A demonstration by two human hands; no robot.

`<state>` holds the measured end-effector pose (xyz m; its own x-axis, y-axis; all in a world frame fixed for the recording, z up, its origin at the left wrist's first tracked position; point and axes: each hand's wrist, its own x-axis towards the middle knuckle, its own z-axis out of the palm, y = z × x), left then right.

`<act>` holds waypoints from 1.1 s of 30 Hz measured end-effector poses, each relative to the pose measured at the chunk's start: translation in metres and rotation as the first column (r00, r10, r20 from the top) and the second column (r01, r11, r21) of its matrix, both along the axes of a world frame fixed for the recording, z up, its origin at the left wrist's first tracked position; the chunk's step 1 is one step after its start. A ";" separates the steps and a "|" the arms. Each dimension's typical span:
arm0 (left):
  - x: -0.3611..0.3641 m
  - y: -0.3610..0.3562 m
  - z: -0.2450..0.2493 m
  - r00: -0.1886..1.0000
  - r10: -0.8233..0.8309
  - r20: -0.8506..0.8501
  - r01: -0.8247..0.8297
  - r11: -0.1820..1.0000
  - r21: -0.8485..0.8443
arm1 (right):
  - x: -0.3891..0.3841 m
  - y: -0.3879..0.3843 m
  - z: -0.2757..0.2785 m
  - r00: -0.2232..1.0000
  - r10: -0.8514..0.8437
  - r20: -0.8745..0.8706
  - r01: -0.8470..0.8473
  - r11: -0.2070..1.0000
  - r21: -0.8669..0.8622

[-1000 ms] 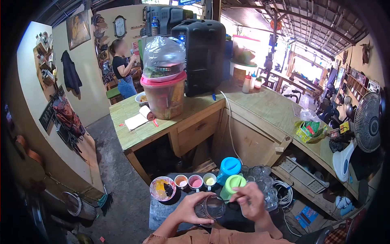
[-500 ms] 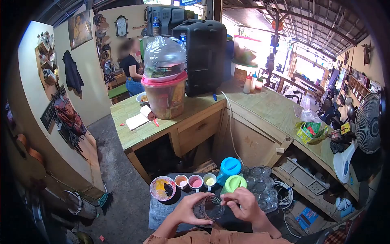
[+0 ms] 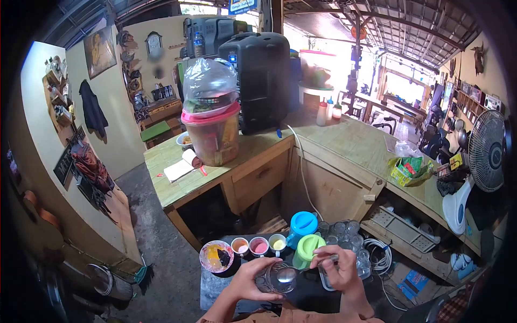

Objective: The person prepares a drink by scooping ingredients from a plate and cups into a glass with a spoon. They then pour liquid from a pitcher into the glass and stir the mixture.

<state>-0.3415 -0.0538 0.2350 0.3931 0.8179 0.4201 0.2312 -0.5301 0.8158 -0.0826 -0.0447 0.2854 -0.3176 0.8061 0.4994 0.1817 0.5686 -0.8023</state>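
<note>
Dark tabletop point(image 3: 215, 288): L hand point(image 3: 246, 281) grips glass point(image 3: 277, 279), R hand point(image 3: 340, 270) pinches thin utensil point(image 3: 304, 268), green jug point(image 3: 310, 248) beyond.

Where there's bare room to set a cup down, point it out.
The widest patch is on the counter, between the sauce bottles and the yellow-green basket. A smaller one lies on the low table, bordered by the patterned bowl and the left forearm. It is crowded from the cups past the pitchers to the glasses.
</note>
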 end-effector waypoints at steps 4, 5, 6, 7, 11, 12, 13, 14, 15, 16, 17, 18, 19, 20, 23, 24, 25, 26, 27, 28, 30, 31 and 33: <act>-0.002 -0.003 0.000 1.000 0.016 -0.012 -0.015 1.000 0.027 | -0.012 -0.005 0.001 0.970 0.206 0.131 -0.189 0.973 -0.130; -0.002 -0.004 -0.001 1.000 0.022 -0.002 -0.022 1.000 0.014 | -0.012 -0.006 0.000 0.970 0.202 0.134 -0.181 0.971 -0.154; -0.002 -0.005 -0.002 1.000 0.022 0.000 -0.022 1.000 0.014 | -0.012 -0.007 0.000 0.970 0.198 0.138 -0.173 0.969 -0.175; -0.002 -0.006 -0.003 1.000 0.027 0.002 -0.027 0.999 0.025 | -0.007 -0.009 0.002 0.986 0.150 0.070 -0.137 0.976 -0.169; -0.003 -0.008 -0.001 0.999 0.040 -0.022 -0.038 0.996 0.082 | -0.004 -0.009 -0.006 0.983 0.171 -0.069 -0.179 0.976 -0.127; -0.003 -0.009 0.000 0.999 0.042 -0.022 -0.040 0.997 0.073 | -0.010 -0.010 -0.008 0.983 0.172 -0.070 -0.181 0.974 -0.136; -0.002 -0.010 0.002 0.999 0.039 -0.026 -0.037 0.997 0.071 | -0.015 -0.010 -0.011 0.975 0.223 0.020 -0.216 0.960 -0.178; -0.002 -0.012 0.003 0.999 0.035 -0.031 -0.033 0.997 0.070 | -0.017 -0.011 -0.012 0.955 0.276 0.105 -0.248 0.943 -0.222; -0.002 -0.013 0.005 0.999 0.046 -0.017 -0.045 0.995 0.093 | -0.014 -0.012 -0.002 0.963 0.245 0.114 -0.216 0.952 -0.218; -0.003 -0.014 0.005 0.999 0.047 -0.019 -0.045 0.995 0.094 | -0.007 -0.012 -0.006 0.963 0.245 0.113 -0.217 0.952 -0.217; -0.005 -0.015 0.002 0.999 0.054 -0.007 -0.053 0.993 0.109 | 0.003 -0.010 -0.013 0.972 0.215 -0.090 -0.232 0.936 -0.265; -0.006 -0.017 0.002 0.998 0.061 0.004 -0.061 0.991 0.122 | 0.005 -0.011 -0.013 0.943 0.167 -0.289 -0.257 0.916 -0.310; -0.007 -0.018 0.003 0.998 0.065 -0.008 -0.064 0.992 0.110 | 0.003 -0.012 -0.011 0.937 0.142 -0.320 -0.246 0.918 -0.312; -0.007 -0.019 0.006 0.997 0.072 -0.019 -0.069 0.993 0.091 | -0.004 -0.014 -0.010 0.937 0.142 -0.320 -0.250 0.911 -0.328; -0.008 -0.021 0.005 0.995 0.098 -0.034 -0.092 0.987 0.133 | -0.021 -0.012 -0.008 0.970 0.236 -0.066 -0.244 0.954 -0.174; -0.008 -0.022 0.004 0.994 0.100 -0.035 -0.094 0.985 0.145 | -0.017 -0.012 -0.006 0.969 0.239 -0.067 -0.247 0.954 -0.172; -0.008 -0.024 0.004 0.994 0.103 -0.033 -0.098 0.986 0.138 | -0.008 -0.012 -0.004 0.969 0.207 -0.134 -0.233 0.947 -0.220; -0.008 -0.025 0.005 0.992 0.122 -0.016 -0.118 0.982 0.148 | -0.003 -0.014 -0.004 0.965 0.170 -0.198 -0.221 0.937 -0.272; -0.008 -0.027 0.006 0.990 0.140 0.002 -0.139 0.978 0.156 | -0.001 -0.016 -0.010 0.930 0.148 -0.335 -0.264 0.906 -0.331; -0.007 -0.027 0.005 0.990 0.144 0.006 -0.143 0.979 0.148 | -0.005 -0.017 -0.013 0.931 0.149 -0.332 -0.265 0.902 -0.340; -0.006 -0.027 0.004 0.985 0.172 -0.010 -0.164 0.954 0.251 | -0.021 -0.020 -0.013 0.967 0.248 -0.062 -0.253 0.962 -0.104; -0.004 -0.027 0.004 0.982 0.188 0.001 -0.182 0.948 0.261 | -0.027 -0.025 -0.012 0.959 0.283 -0.034 -0.284 0.940 -0.190; -0.002 -0.029 0.003 0.975 0.221 0.006 -0.215 0.938 0.272 | -0.020 -0.029 -0.007 0.964 0.242 -0.106 -0.262 0.933 -0.248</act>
<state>-0.3433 -0.0825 0.2375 0.2304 0.7422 0.6294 0.3837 -0.6637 0.6421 -0.1022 -0.0738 0.2788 -0.4979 0.8081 0.3147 -0.0045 0.3605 -0.9327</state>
